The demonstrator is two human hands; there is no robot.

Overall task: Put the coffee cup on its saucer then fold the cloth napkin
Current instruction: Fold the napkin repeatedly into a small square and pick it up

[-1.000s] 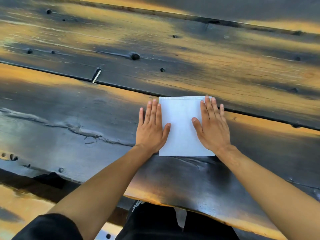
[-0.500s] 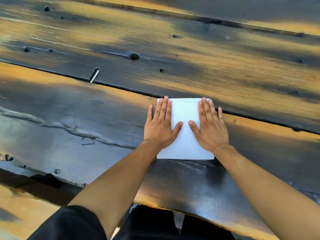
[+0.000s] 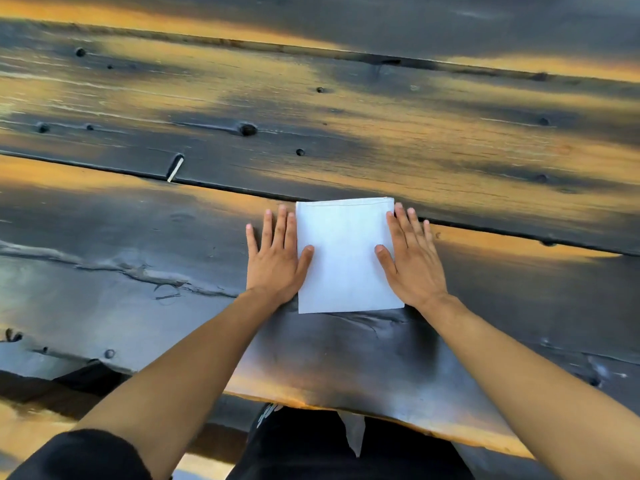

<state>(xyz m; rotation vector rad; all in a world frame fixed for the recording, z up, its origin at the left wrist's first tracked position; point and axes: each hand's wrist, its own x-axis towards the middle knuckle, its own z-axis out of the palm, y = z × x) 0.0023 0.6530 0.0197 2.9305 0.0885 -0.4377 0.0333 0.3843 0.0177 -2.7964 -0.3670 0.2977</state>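
Note:
A white cloth napkin (image 3: 346,254), folded into a near square, lies flat on the dark wooden table (image 3: 173,237) just in front of me. My left hand (image 3: 275,258) rests flat on the table along the napkin's left edge, only its thumb on the cloth. My right hand (image 3: 410,258) lies flat at the right edge, thumb and palm edge on the cloth. Both hands are spread and hold nothing. No coffee cup or saucer is in view.
The table is made of dark, worn planks with gaps, knots and bolt heads. A small pale stick (image 3: 175,168) sits in the plank gap at the far left. The near table edge (image 3: 311,405) runs just above my lap.
Both hands have slid outward from the middle of the napkin to its left and right edges, staying flat. The napkin has not moved.

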